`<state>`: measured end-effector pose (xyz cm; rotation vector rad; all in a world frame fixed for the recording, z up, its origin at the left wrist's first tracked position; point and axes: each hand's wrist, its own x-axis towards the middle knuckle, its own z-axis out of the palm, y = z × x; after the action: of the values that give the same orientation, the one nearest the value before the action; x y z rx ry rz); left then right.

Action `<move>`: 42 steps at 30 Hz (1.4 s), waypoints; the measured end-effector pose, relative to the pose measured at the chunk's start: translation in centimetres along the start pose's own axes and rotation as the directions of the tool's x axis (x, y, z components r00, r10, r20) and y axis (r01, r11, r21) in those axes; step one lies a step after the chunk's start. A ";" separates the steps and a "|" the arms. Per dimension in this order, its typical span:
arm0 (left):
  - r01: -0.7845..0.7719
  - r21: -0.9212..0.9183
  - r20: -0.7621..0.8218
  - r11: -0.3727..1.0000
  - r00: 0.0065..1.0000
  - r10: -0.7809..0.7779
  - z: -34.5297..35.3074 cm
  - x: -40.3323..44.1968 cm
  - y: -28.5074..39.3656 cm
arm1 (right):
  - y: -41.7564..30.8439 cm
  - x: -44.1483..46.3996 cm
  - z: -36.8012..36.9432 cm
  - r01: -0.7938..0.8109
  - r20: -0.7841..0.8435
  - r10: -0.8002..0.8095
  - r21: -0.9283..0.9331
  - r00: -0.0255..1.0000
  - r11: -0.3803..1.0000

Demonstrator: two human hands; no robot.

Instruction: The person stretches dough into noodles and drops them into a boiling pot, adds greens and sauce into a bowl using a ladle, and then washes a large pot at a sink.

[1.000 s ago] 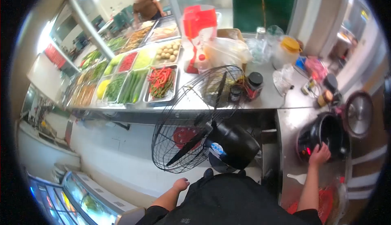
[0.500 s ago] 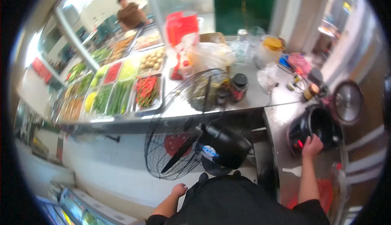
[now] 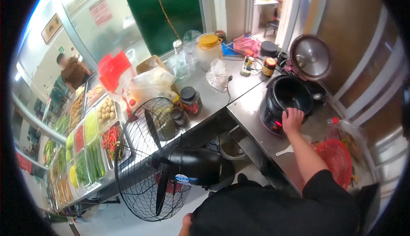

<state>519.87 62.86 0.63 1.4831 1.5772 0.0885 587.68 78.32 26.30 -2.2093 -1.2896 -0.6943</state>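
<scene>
the right hand [image 3: 293,120] touches the rim of the open black cooker [image 3: 273,108], fingers curled; the left hand [image 3: 187,222] hangs low, its fingers unclear.

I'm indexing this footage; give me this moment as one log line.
right hand: at near rim of black cooker | lid: raised open | panel light: red | left hand: low beside body, partly hidden

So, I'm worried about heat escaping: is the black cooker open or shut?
Open: its lid stands raised beyond the black cooker, whose dark inside shows from above.
</scene>
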 end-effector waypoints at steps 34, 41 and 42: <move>-0.039 0.094 0.058 0.995 0.998 0.034 2.8 3.2 -3.9 | -0.3 0.2 -0.1 -0.016 -0.052 0.015 -0.011 0.999 1.000; -0.026 0.077 0.015 0.997 1.000 0.025 4.0 3.1 -5.1 | -0.1 0.1 0.3 -0.016 -0.071 0.015 -0.017 0.997 1.000; -0.026 0.076 0.017 0.997 1.000 0.025 4.4 3.3 -5.9 | -0.1 0.1 0.3 -0.015 -0.072 0.014 -0.012 0.997 1.000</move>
<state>518.87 61.74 -7.27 1.5595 1.5645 0.0310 587.66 78.65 26.12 -2.1808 -1.2359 -0.7705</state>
